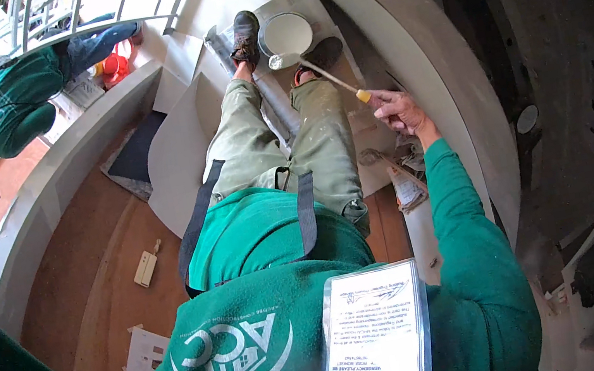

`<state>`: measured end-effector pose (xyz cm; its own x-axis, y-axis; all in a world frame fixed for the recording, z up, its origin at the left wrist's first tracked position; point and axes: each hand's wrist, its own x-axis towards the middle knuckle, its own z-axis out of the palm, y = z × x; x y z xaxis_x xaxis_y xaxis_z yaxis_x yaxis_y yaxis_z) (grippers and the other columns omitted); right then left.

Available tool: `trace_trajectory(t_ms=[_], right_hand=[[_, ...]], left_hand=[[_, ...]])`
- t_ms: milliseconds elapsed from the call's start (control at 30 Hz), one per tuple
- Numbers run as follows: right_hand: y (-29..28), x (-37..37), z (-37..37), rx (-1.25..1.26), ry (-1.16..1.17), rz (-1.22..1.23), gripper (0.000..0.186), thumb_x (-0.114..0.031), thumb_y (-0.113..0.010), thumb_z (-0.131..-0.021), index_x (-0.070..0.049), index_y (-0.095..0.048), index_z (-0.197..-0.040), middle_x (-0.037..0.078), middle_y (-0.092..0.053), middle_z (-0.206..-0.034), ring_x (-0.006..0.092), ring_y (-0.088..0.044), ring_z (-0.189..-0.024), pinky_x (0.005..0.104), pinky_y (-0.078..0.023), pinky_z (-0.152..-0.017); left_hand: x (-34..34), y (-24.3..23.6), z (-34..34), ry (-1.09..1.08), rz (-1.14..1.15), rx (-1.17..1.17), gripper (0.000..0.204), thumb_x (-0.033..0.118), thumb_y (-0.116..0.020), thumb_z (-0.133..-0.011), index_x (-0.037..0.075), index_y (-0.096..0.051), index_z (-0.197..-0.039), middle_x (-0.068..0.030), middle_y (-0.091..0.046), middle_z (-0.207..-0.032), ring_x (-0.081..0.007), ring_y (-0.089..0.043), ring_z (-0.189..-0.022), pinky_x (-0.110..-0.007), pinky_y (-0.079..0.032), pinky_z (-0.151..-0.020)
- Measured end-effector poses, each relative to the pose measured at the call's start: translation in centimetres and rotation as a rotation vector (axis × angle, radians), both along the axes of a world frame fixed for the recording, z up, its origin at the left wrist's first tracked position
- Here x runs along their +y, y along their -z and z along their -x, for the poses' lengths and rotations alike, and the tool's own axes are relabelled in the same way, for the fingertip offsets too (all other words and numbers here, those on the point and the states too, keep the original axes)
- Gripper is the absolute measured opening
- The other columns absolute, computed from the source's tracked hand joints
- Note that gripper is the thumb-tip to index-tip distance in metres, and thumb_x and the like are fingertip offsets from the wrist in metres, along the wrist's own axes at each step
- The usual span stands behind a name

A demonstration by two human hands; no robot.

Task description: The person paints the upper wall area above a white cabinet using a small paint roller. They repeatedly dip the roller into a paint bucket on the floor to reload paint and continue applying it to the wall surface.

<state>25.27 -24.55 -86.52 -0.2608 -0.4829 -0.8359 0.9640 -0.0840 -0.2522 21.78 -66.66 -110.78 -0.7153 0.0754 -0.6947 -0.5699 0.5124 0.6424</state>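
My right hand [401,114] is closed round the yellow grip end of a small paint roller [330,78]. Its long thin rod slants up and left from my fingers. The whitish roller head [284,60] is just over the near rim of a round bucket [287,34] of white paint; whether they touch I cannot tell. The bucket stands between my shoes [246,38]. Only the green sleeve of my left arm runs toward the lower left edge, and the left hand is out of the picture.
Curved pale low walls [65,185] flank me on both sides. At upper left another person [23,98] in green bends near a red container [114,68] beneath a metal railing [79,10]. A pale power strip [146,269] and a paper sheet [146,352] lie on the brown floor.
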Motion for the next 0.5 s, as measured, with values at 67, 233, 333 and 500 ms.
trace_trajectory(t_ms=[67, 233, 333, 500], right_hand=[[-1.2, 0.0, -0.6, 0.005, -0.012, 0.074, 0.067, -0.019, -0.064, -0.069, -0.002, -0.049, -0.133, -0.003, -0.052, -0.072, 0.0024, -0.037, -0.042, 0.0158, -0.028, -0.035], [-4.0, -0.6, -1.5, -0.071, 0.045, 0.232, 0.065, -0.019, -0.065, -0.068, -0.001, -0.051, -0.128, 0.001, -0.053, -0.066, 0.0038, -0.039, -0.042, 0.0165, -0.028, -0.035], [-3.9, -1.2, -2.7, -0.073, 0.05, 0.294, 0.064, -0.023, -0.062, -0.071, -0.001, -0.05, -0.13, 0.0, -0.052, -0.063, 0.0049, -0.041, -0.043, 0.0169, -0.028, -0.035], [-5.8, -2.8, -1.1, -0.119, -0.011, 0.537, 0.058, -0.028, -0.054, -0.074, -0.001, -0.052, -0.126, 0.001, -0.049, -0.059, 0.0051, -0.033, -0.036, 0.0185, -0.028, -0.034]], left_hand=[[0.6, -1.8, -0.1, 0.02, 0.011, 0.014, 0.05, 0.029, -0.052, -0.091, 0.001, -0.045, -0.132, -0.0122, -0.05, -0.132, -0.024, -0.048, -0.119, -0.037, -0.037, -0.103], [1.9, -7.5, -1.1, 0.041, 0.061, 0.089, 0.054, 0.032, -0.054, -0.089, 0.002, -0.045, -0.133, -0.0138, -0.048, -0.134, -0.0253, -0.047, -0.121, -0.038, -0.037, -0.103], [2.6, -12.1, -0.1, 0.097, 0.094, 0.154, 0.056, 0.034, -0.056, -0.088, 0.002, -0.046, -0.133, -0.0148, -0.047, -0.135, -0.026, -0.047, -0.122, -0.038, -0.037, -0.103], [0.8, -24.3, 3.0, 0.118, 0.186, 0.423, 0.06, 0.038, -0.059, -0.087, 0.003, -0.046, -0.133, -0.0164, -0.045, -0.136, -0.0273, -0.046, -0.123, -0.039, -0.037, -0.103]])
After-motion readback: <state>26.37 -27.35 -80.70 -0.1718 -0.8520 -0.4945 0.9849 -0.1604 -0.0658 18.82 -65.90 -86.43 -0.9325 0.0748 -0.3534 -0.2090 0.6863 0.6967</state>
